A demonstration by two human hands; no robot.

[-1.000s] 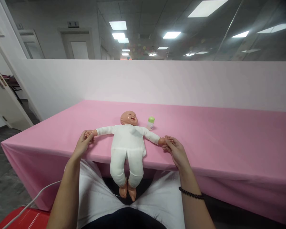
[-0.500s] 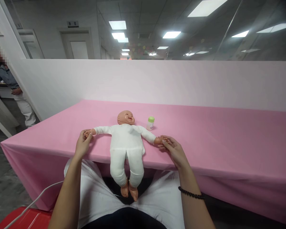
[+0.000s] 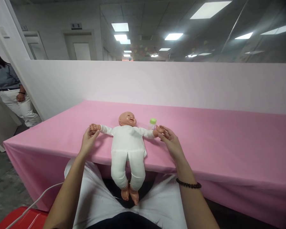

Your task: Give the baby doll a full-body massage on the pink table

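Observation:
A baby doll [image 3: 128, 140] in a white suit lies face up, its legs hanging over the table's front edge between my knees. Both its arms are stretched out sideways. My left hand [image 3: 88, 140] is closed on the doll's hand at the left, thumb on one side and fingers on the other. At the right, my right hand [image 3: 171, 140] grips the doll's other hand between thumb and fingers. Just behind that doll hand stands a small bottle [image 3: 153, 122] with a green cap, its lower part partly hidden.
Pink cloth covers the table [image 3: 224, 140], with a low white partition [image 3: 157, 82] behind it. A red seat [image 3: 26, 218] and a white cable [image 3: 41, 195] are at lower left. Another person [image 3: 10, 86] stands beyond the partition at far left.
Both my hands have raised the doll's hands, the right one more, and moved slightly inward. The doll's right-side hand now overlaps the bottle. The person at far left has shifted posture.

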